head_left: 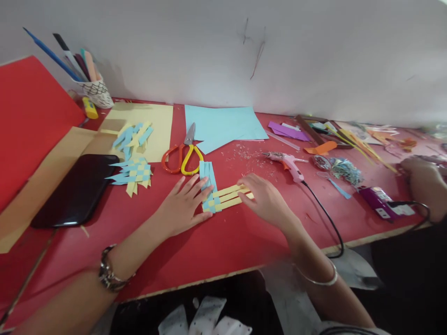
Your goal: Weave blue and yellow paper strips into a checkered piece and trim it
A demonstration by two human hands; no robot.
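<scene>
A woven piece of blue and yellow paper strips (211, 204) lies flat on the red table (223, 246). Blue strips run up from its woven corner, and yellow strips extend to the right. My left hand (183, 204) rests with spread fingers on the left edge of the weave and the blue strips. Over the far ends of the yellow strips, my right hand (263, 197) has its fingers curved and apart; whether it grips a strip is hard to see. Just above my left hand lie scissors (187, 151) with red and yellow handles.
Left are another woven paper piece (134, 173), loose strips (134, 137), a black phone-like slab (75, 190) and a pen cup (98, 93). Blue paper (226, 123) lies behind. Right are a corded glue gun (286, 163), a purple box (379, 202) and another person's arm (424, 186).
</scene>
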